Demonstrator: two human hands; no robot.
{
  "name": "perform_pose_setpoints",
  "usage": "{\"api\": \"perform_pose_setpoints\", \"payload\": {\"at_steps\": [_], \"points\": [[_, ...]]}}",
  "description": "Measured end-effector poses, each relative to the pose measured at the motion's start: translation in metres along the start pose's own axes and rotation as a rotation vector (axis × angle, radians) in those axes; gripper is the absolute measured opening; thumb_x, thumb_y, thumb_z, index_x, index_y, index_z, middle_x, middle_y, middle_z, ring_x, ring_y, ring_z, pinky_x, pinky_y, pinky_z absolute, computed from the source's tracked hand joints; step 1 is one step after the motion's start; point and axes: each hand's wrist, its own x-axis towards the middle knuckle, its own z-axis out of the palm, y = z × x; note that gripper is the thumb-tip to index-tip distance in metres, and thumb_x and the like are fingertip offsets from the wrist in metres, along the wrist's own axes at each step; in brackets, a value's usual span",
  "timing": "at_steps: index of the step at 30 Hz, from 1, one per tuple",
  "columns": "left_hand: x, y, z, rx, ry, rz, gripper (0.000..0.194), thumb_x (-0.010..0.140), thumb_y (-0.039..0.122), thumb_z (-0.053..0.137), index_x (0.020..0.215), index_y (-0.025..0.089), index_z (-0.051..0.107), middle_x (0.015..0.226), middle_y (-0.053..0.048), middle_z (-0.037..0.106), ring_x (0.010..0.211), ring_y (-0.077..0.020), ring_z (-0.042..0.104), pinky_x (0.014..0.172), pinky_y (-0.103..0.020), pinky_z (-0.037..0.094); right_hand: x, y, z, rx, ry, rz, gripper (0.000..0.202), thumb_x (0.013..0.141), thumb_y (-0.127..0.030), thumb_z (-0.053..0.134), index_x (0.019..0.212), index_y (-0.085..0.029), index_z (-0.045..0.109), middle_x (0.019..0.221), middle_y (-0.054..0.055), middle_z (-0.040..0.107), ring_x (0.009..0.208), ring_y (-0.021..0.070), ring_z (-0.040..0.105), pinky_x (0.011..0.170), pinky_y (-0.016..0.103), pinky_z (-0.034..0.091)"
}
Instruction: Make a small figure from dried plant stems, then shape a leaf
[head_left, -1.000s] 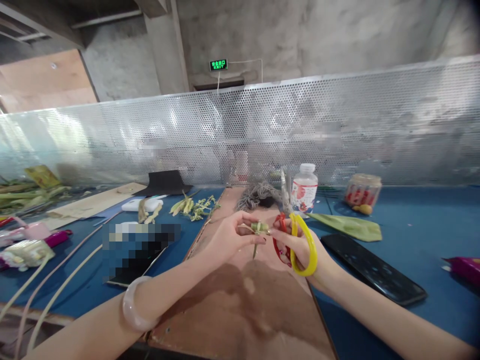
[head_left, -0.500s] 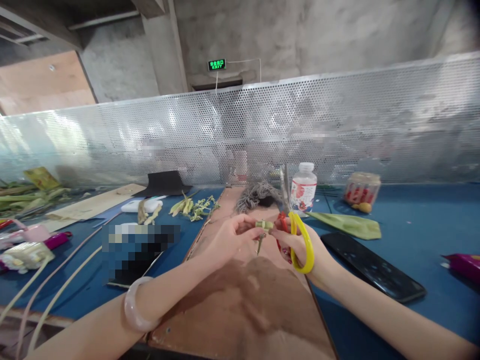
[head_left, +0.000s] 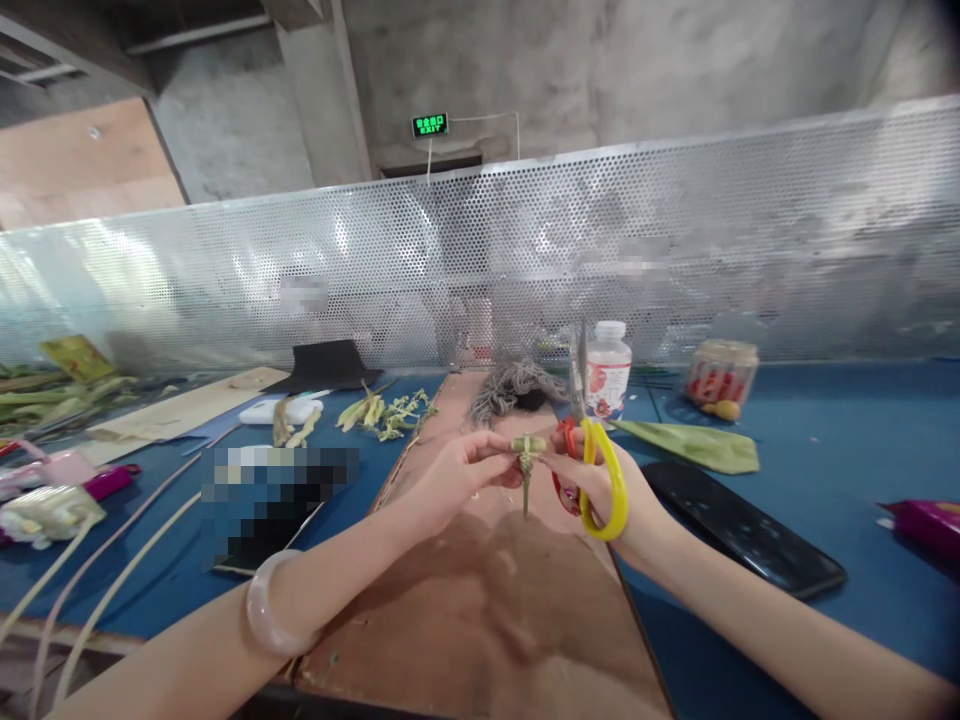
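Between my two hands is a small green plant piece (head_left: 528, 446), a short roll with a thin stem hanging down from its middle. My left hand (head_left: 469, 475) pinches its left end between thumb and fingers. At its right end are the fingertips of my right hand (head_left: 600, 480). Scissors with one yellow and one red handle (head_left: 616, 490) hang on my right hand, blades pointing up and away. Below the hands lies a brown board (head_left: 480, 600). A bundle of grey cord (head_left: 514, 390) rests at the board's far end.
Right of the board are a white-capped bottle (head_left: 608, 370), a jar (head_left: 724, 375), a green husk (head_left: 694, 445) and a black phone (head_left: 742, 525). To the left lie leafy sprigs (head_left: 386, 412), a dark flat object (head_left: 281, 515) and a white device (head_left: 281, 411). A perforated metal screen (head_left: 375, 270) stands behind.
The green piece has turned so its stem hangs straighter and its middle shows more. My right fingertips have shifted slightly off it, and the scissors' blades are more upright.
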Motion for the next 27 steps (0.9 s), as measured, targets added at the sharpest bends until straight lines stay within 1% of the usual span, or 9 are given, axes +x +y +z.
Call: {"api": "perform_pose_setpoints", "payload": {"at_steps": [4,7,10,14,18,23,27], "points": [[-0.001,0.001,0.0015,-0.015,-0.016,-0.013,0.019,0.076,0.027,0.068,0.09,0.013,0.067,0.085,-0.006,0.068,0.073,-0.0122,0.063,0.077,-0.029,0.05,-0.0016,-0.0005,0.0003,-0.012,-0.015,0.009,0.028,0.066,-0.032,0.071,0.079,-0.022,0.048,0.052,-0.01,0.046,0.035,0.0059,0.04,0.034,0.019,0.03],[-0.0025,0.0025,0.0026,-0.01,-0.01,-0.003,0.019,0.076,0.028,0.069,0.088,0.014,0.067,0.084,-0.005,0.067,0.073,-0.0119,0.062,0.077,-0.028,0.05,-0.0029,-0.0009,0.0002,-0.012,-0.066,0.005,0.029,0.068,-0.034,0.071,0.078,-0.021,0.047,0.05,-0.01,0.045,0.034,0.0055,0.039,0.033,0.018,0.03],[-0.0029,0.0031,0.0028,-0.01,0.003,0.019,0.019,0.076,0.027,0.068,0.088,0.013,0.066,0.087,-0.006,0.067,0.075,-0.0128,0.063,0.078,-0.029,0.05,-0.0043,-0.001,0.0001,-0.013,-0.114,-0.023,0.034,0.066,-0.037,0.074,0.077,-0.021,0.046,0.051,-0.01,0.046,0.034,0.005,0.04,0.033,0.017,0.031],[-0.0022,0.0027,0.0026,-0.042,-0.005,0.024,0.019,0.077,0.028,0.067,0.088,0.013,0.066,0.086,-0.007,0.067,0.076,-0.0139,0.063,0.079,-0.031,0.05,-0.0068,-0.0017,0.001,0.003,-0.102,0.0,0.04,0.062,-0.039,0.077,0.075,-0.021,0.044,0.05,-0.011,0.046,0.034,0.0052,0.041,0.033,0.017,0.032],[-0.0027,0.0028,0.0028,-0.07,0.01,0.038,0.016,0.076,0.027,0.068,0.084,0.013,0.064,0.084,-0.005,0.066,0.075,-0.0135,0.063,0.079,-0.032,0.05,-0.0061,-0.0005,0.0025,0.086,-0.117,0.022,0.035,0.067,-0.042,0.072,0.073,-0.021,0.045,0.045,-0.01,0.046,0.032,0.0062,0.04,0.033,0.019,0.031],[-0.0034,0.0033,0.0032,-0.079,0.015,0.034,0.015,0.076,0.025,0.068,0.083,0.014,0.062,0.085,-0.004,0.066,0.076,-0.0132,0.063,0.077,-0.03,0.05,-0.0014,0.004,0.0048,0.224,-0.096,0.096,0.037,0.067,-0.045,0.071,0.072,-0.022,0.043,0.042,-0.008,0.047,0.031,0.0091,0.042,0.032,0.021,0.033],[-0.0025,0.0025,0.003,-0.087,0.018,0.048,0.014,0.074,0.024,0.069,0.082,0.014,0.063,0.082,-0.003,0.064,0.073,-0.011,0.061,0.075,-0.027,0.049,-0.0033,0.0043,0.0058,0.201,-0.116,0.054,0.035,0.067,-0.041,0.072,0.067,-0.021,0.043,0.047,-0.007,0.05,0.034,0.0071,0.043,0.034,0.02,0.034]]}}
